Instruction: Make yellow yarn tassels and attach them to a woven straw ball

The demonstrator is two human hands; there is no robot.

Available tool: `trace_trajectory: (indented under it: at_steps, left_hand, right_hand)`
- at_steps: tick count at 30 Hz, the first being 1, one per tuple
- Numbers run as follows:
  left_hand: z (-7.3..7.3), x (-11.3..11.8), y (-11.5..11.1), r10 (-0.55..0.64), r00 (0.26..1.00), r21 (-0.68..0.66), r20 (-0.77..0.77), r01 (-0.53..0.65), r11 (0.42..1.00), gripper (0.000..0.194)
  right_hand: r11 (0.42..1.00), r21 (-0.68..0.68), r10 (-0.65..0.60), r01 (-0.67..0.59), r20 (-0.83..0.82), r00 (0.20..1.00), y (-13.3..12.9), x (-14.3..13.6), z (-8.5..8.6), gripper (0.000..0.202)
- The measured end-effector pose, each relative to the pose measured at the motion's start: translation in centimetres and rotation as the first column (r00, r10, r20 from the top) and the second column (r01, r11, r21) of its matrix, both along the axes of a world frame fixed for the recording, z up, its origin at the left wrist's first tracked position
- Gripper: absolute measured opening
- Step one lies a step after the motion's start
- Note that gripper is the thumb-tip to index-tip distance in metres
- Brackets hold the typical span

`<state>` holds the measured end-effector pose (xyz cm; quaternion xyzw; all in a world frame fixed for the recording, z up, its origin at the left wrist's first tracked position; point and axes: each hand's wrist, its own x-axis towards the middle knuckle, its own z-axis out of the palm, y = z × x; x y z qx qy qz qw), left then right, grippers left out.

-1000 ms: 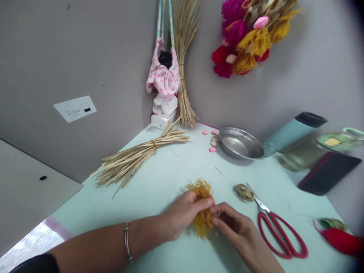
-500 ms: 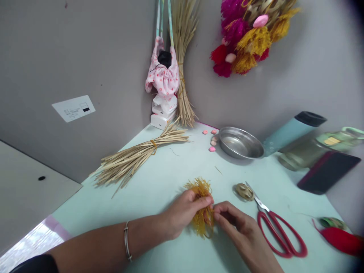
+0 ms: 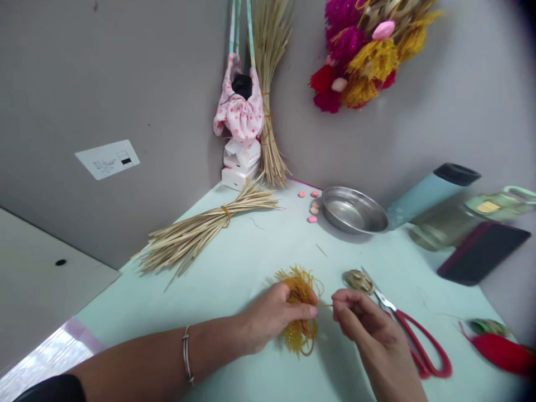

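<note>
A bunch of golden-yellow yarn (image 3: pixel 296 338), frayed at its top and bottom, is pinched between the thumb and fingers of my left hand (image 3: pixel 278 312). From the bunch a thin yellow strand (image 3: pixel 325 305) runs out to the right, taut. Its far end sits between the thumb and forefinger of my right hand (image 3: pixel 368 329), which are closed together. A few strands hang loose around the bunch, and a loop shows at its lower right. Just beyond my right hand lie a small woven straw piece (image 3: pixel 359 281) and red-handled scissors (image 3: pixel 422 340), partly covered by that hand.
A tied straw bundle (image 3: pixel 201 229) lies at the left back. Behind my hands are a steel bowl (image 3: pixel 355 209) and several pink beads (image 3: pixel 312 219). A blue bottle (image 3: pixel 433 192), a phone (image 3: pixel 483 254) and red thread (image 3: pixel 500 353) are at right. Colourful tassels (image 3: pixel 372 58) hang above.
My right hand has moved right, away from the yarn bunch, drawing the strand out between the hands. My left hand keeps its grip, shifted very slightly right and down.
</note>
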<state>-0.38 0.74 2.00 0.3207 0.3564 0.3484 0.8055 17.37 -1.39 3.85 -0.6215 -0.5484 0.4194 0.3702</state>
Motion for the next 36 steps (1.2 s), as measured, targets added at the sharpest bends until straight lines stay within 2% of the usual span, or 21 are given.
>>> trace_trajectory:
  at_steps: [5, 9, 11, 14, 16, 23, 31, 36]
  left_hand:
    - [0.1, 0.0, 0.0, 0.026, 0.999, -0.002, 0.018, -0.026, 1.0, 0.034]
    - [0.1, 0.1, 0.0, 0.023, 0.999, -0.024, 0.038, -0.022, 0.999, 0.035]
    - [0.1, 0.2, -0.1, 0.008, 0.999, -0.025, 0.05, -0.007, 1.0, 0.035]
    - [0.0, 0.2, -0.2, 0.0, 0.999, -0.005, 0.052, 0.0, 1.0, 0.035]
    - [0.0, 0.2, -0.2, 0.01, 0.998, -0.011, 0.066, -0.009, 1.0, 0.036]
    - [0.2, 0.2, -0.2, 0.035, 0.999, -0.027, 0.025, -0.035, 0.999, 0.031]
    - [-0.2, 0.3, -0.3, 0.056, 0.998, -0.037, -0.036, -0.057, 0.998, 0.034]
    - [-0.2, 0.3, -0.2, 0.015, 0.999, -0.001, -0.035, -0.015, 1.0, 0.031]
  right_hand:
    - [0.996, -0.083, 0.013, -0.013, 0.004, 1.0, 0.2, 0.6, -0.3, 0.03]
    - [0.996, -0.066, 0.062, -0.057, 0.077, 0.995, 0.1, 0.2, -0.1, 0.037]
    - [0.989, -0.063, 0.139, -0.134, 0.079, 0.987, 0.0, -0.2, 0.2, 0.036]
    - [0.948, -0.092, 0.311, -0.305, 0.063, 0.948, 0.1, -0.8, 0.5, 0.036]
    - [0.93, -0.101, 0.359, -0.354, 0.044, 0.932, 0.2, -0.9, 0.5, 0.04]
    - [0.981, -0.075, 0.179, -0.179, -0.006, 0.984, 0.2, -0.2, -0.1, 0.031]
    - [0.981, -0.098, 0.16, -0.168, -0.083, 0.984, 0.2, -0.2, -0.6, 0.024]
    - [0.984, -0.095, 0.142, -0.15, -0.078, 0.987, 0.2, -0.5, -0.5, 0.023]
